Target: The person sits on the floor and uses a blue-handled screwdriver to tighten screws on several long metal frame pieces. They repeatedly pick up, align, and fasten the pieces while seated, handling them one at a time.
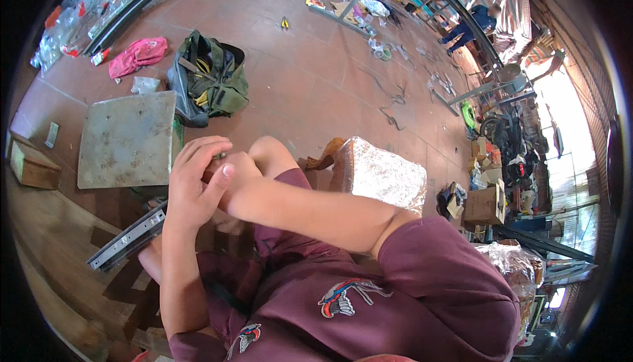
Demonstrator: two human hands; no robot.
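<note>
My left hand is raised in front of my knees, its fingers curled toward my right hand and its thumb set below them. Beside it, touching, is my right hand, whose fingers are hidden behind the left. A small dark green bit shows between the two hands, too little of it to name. Below my left wrist a metal drawer slide with holes along it lies tilted, partly behind my forearm. A worn, square, pale board or stool top stands just beyond my left hand.
A green tool bag sits open on the tiled floor, near a pink cloth. Yellow-handled pliers lie farther off. A foil-covered seat is at my right, wooden pieces at left. Another person stands far right.
</note>
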